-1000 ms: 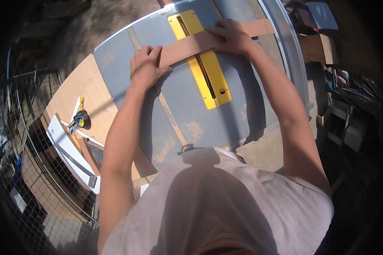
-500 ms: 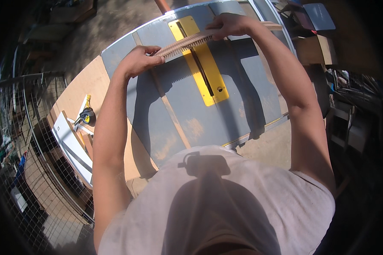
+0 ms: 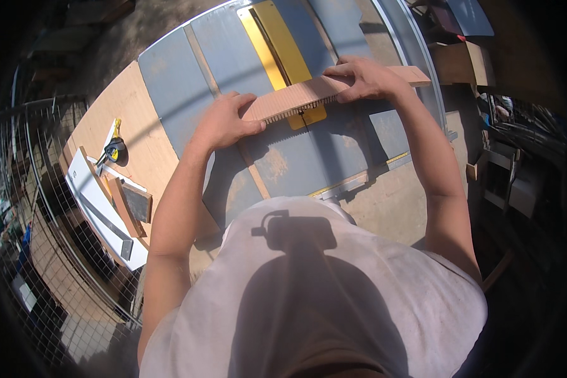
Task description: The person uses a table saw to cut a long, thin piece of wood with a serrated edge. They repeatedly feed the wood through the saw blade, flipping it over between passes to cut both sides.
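Left hand (image 3: 229,120) and right hand (image 3: 366,79) pinch the slotted wooden strip (image 3: 288,102), raised above the tabletop's (image 3: 230,53) yellow plate (image 3: 263,51); even, gentle support should spare its thin teeth.

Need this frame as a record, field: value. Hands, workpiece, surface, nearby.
Left hand: grips left end of wooden strip
Right hand: grips it farther right, end protruding beyond
Workpiece: row of narrow notches along near edge; held above grey table
Surface: slotted yellow plate, partly hidden by strip
Nearby: tape measure on plywood panel, left
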A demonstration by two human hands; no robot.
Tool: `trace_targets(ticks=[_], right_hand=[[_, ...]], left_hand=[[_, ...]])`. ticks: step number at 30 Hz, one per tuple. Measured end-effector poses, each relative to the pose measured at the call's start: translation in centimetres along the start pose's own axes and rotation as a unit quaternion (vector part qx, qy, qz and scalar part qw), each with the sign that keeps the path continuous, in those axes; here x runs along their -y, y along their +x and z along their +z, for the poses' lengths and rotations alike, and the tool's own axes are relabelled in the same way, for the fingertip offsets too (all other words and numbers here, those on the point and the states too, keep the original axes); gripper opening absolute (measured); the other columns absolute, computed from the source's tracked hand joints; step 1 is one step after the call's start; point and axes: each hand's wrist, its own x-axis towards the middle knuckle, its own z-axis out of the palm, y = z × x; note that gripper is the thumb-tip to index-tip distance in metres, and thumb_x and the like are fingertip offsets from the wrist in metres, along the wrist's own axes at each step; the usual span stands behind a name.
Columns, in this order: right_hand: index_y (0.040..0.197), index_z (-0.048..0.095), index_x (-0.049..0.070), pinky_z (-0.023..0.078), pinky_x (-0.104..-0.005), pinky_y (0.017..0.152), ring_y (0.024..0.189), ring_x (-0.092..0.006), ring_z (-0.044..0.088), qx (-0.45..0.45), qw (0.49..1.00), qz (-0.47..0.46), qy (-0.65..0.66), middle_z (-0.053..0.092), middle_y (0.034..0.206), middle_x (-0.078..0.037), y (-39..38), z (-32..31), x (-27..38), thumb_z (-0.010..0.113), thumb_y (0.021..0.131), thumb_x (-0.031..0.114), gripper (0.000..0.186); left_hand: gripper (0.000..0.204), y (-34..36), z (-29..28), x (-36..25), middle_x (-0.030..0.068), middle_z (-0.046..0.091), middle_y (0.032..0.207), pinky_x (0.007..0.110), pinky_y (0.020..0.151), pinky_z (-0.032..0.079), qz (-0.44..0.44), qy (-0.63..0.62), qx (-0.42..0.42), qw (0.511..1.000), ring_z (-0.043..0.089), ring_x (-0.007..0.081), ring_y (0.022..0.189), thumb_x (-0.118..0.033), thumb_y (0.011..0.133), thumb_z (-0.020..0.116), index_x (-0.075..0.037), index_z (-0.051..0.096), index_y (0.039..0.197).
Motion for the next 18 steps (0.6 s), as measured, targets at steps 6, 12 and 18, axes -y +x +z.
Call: trace_targets(ticks=[6,12,18], right_hand=[[0.143,0.061,0.025,0.041,-0.0458,0.108,0.121,-0.0322,0.053,-0.158,0.974,-0.066,-0.148,0.058,0.127,-0.011,-2.0,7.6,-1.9,0.092,0.069,0.033,0.081],[0.138,0.06,0.019,0.039,-0.0477,0.109,0.123,-0.0334,0.052,-0.14,0.985,-0.034,-0.092,0.058,0.127,-0.01,-1.7,7.9,-1.4,0.094,0.062,0.027,0.083],[0.136,0.059,0.02,0.039,-0.0484,0.107,0.118,-0.0314,0.055,-0.155,0.979,-0.055,-0.12,0.059,0.124,-0.007,-1.3,7.5,-1.1,0.092,0.065,0.031,0.079]], left_hand=[[0.082,-1.3,7.1,2.1,0.01,0.062,0.122,0.045,0.098,0.044,0.07,0.148,-0.156,0.974,0.056,0.0305,0.11,-0.038,0.065,0.093,-0.01,0.063,0.137],[0.079,-1.5,8.0,2.2,0.008,0.06,0.122,0.046,0.098,0.04,0.04,0.137,-0.179,0.973,0.055,0.0281,0.11,-0.037,0.064,0.094,-0.01,0.064,0.132],[0.083,-1.8,8.5,2.8,0.0072,0.061,0.125,0.046,0.097,0.038,0.048,0.125,-0.174,0.976,0.057,0.0273,0.109,-0.039,0.061,0.094,-0.011,0.064,0.132]])
